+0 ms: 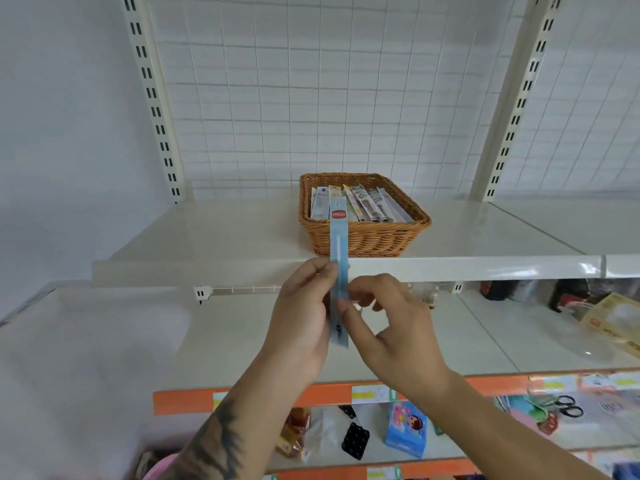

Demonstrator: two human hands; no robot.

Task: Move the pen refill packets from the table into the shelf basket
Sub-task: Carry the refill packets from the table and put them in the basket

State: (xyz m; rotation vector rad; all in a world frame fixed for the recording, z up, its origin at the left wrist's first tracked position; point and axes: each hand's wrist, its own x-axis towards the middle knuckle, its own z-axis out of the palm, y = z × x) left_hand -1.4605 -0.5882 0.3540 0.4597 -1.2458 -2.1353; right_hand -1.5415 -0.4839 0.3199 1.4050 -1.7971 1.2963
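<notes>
I hold a long, narrow blue pen refill packet (338,251) upright in front of the shelf edge; it has a red label near its top. My left hand (302,313) pinches it at mid-length from the left. My right hand (388,323) pinches its lower part from the right with thumb and fingertips. Behind the packet's top, a brown wicker basket (381,237) stands on the white upper shelf. Several refill packets (363,202) lie inside it, side by side.
The white upper shelf (214,237) stretches left and right of the basket. Below it runs a white shelf with an orange front strip (180,401). Boxes and bags (609,317) sit at its right end. Small goods (405,429) and scissors (568,407) lie lower down.
</notes>
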